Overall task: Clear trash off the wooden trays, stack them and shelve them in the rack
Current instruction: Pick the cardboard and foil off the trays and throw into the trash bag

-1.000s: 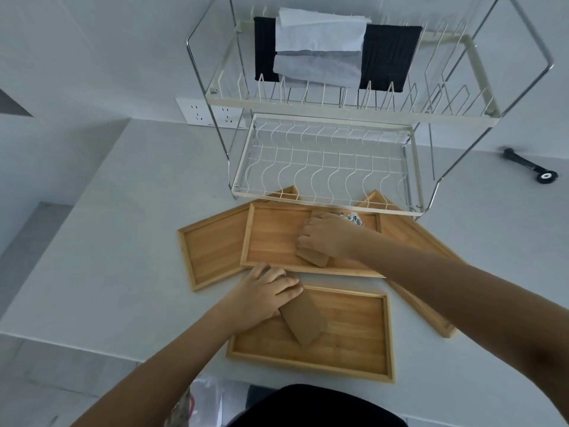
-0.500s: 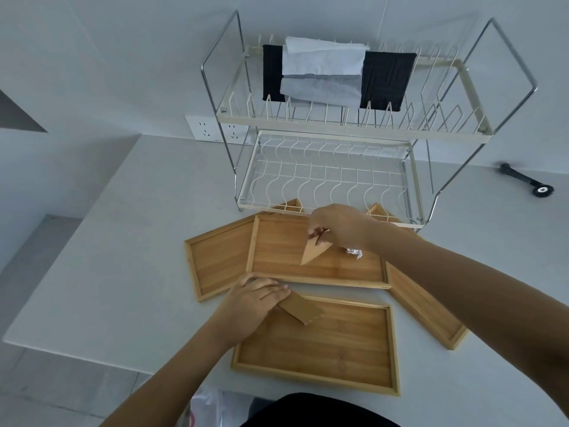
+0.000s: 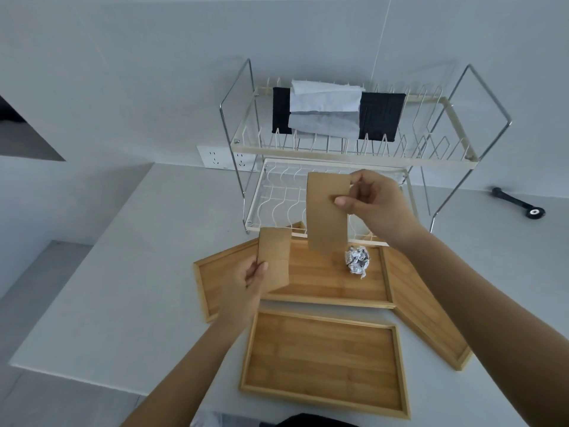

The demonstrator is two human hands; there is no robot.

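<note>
The head view showed the right hand (image 3: pixel 374 204) pinched on a tall cardboard piece (image 3: pixel 327 211) held up in front of the rack (image 3: pixel 351 155), thumb pressing its right edge. The left hand (image 3: pixel 246 286) was closed on a smaller cardboard piece (image 3: pixel 274 257) above the left tray (image 3: pixel 205 283). A crumpled foil ball (image 3: pixel 357 259) sat on the middle tray (image 3: pixel 326 278), near its right rim; the near tray (image 3: pixel 323 362) lay bare, and a fourth tray (image 3: pixel 431 315) angled off to the right.

The likely slip: both hands were full, so the foil ball could be forgotten and trapped once the trays were stacked, or it could roll off if that tray were tilted. The tall piece, gripped only at one edge, could also drop back onto a tray.

Against the picture half a second before, both cardboard pieces had risen clear of the trays, and the foil ball, then half hidden under the right hand, lay fully exposed.
</note>
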